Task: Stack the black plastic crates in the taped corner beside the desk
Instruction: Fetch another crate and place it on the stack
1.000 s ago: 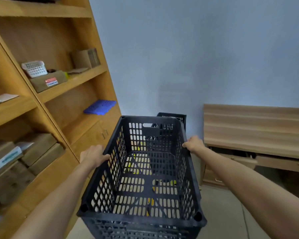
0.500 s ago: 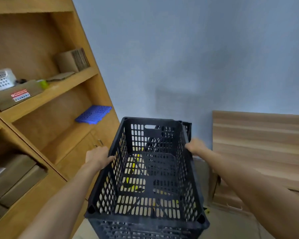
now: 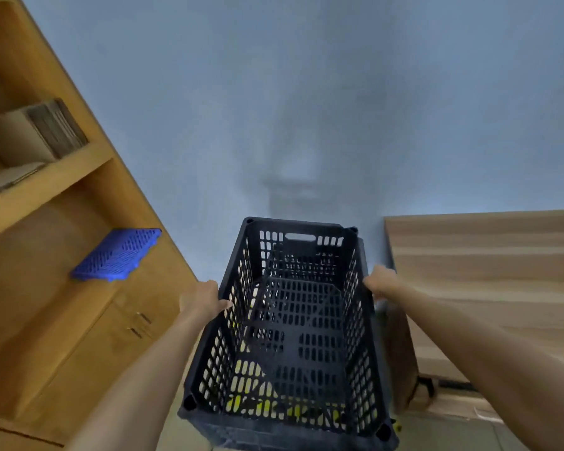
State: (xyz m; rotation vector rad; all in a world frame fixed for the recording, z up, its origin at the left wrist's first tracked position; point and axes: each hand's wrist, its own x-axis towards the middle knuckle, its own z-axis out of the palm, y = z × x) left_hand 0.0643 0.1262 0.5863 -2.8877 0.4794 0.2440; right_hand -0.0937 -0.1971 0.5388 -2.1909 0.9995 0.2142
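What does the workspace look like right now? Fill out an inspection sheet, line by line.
Surface: floor with yellow tape glimpsed through the crate's holes.
Job's things: black crate carried upright; another seems to sit under it, unclear.
Clutter: blue grid panel and cardboard box on the shelves.
Grippers: left hand and right hand each grip a long side of the crate.
Cables: nothing seen.
Surroundings: blue-grey wall; wooden desk to the right.

Both bare forearms are extended forward and slightly inward. The left hand (image 3: 202, 301) is curled over the left rim of the black crate (image 3: 293, 327), thumb inside. The right hand (image 3: 380, 283) is clasped on the right rim, knuckles turned outward.
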